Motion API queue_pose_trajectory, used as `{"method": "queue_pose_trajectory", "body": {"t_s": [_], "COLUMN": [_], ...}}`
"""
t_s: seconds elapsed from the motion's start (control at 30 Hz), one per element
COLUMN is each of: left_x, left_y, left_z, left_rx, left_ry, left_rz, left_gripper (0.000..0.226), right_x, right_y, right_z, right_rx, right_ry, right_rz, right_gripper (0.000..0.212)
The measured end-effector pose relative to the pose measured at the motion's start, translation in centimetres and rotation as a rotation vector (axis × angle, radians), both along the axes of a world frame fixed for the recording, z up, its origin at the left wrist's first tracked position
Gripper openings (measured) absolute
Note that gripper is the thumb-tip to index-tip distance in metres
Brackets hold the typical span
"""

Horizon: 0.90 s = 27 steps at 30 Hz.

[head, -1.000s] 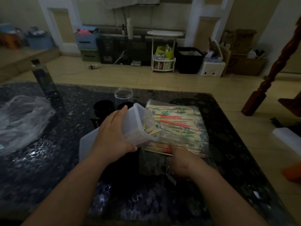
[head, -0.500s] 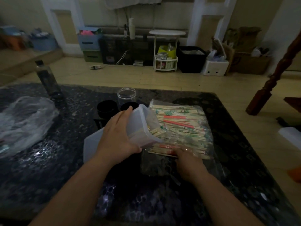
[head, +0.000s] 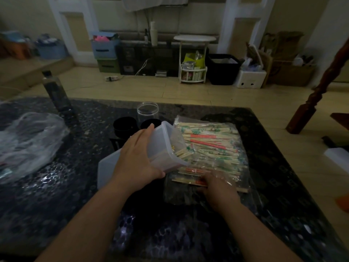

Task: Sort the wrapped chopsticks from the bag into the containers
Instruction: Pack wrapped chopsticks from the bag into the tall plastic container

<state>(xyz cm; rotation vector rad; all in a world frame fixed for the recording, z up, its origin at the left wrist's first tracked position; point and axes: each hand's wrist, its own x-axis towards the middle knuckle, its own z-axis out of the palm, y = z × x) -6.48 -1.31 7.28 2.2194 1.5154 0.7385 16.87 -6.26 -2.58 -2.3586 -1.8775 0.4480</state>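
A clear plastic bag (head: 213, 146) full of wrapped chopsticks lies flat on the dark table (head: 56, 205), right of centre. My left hand (head: 137, 159) grips a translucent rectangular container (head: 164, 146), tilted with its mouth toward the bag; several chopsticks stick out of it. My right hand (head: 217, 184) is inside the bag's near opening, fingers curled around a few wrapped chopsticks (head: 190, 181). A clear round jar (head: 147, 112) and two black cups (head: 124, 124) stand behind the container.
A white lid (head: 108, 171) lies under my left forearm. A crumpled clear plastic bag (head: 28, 140) sits at the table's left, with a dark bottle (head: 55, 91) behind it. A wooden post (head: 309, 103) stands on the floor to the right.
My right hand has moved forward into the bag's opening and closed on a few chopsticks. The left hand keeps the container tilted in nearly the same place.
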Motion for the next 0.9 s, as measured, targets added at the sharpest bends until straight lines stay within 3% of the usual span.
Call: {"method": "queue_pose_trajectory", "body": {"t_s": [0.1, 0.3, 0.7, 0.9], "left_x": [-0.02, 0.0, 0.06, 0.02], "left_y": [-0.02, -0.16, -0.12, -0.17], "left_z": [0.0, 0.14, -0.01, 0.03], "left_rx": [0.002, -0.015, -0.019, -0.02], "left_ry": [-0.003, -0.003, -0.004, -0.006], "left_rz": [0.002, -0.003, 0.002, 0.002], "left_gripper": [0.131, 0.131, 0.132, 0.132], "right_x": [0.02, -0.09, -0.01, -0.14], "right_y": [0.06, -0.01, -0.1, -0.05], "right_z": [0.03, -0.27, -0.08, -0.46], "right_rx": [0.004, 0.044, -0.028, -0.05], "right_ry": [-0.034, -0.046, -0.085, -0.033], "right_rz": [0.012, 0.023, -0.003, -0.036], "right_gripper": [0.029, 0.045, 0.036, 0.045]}}
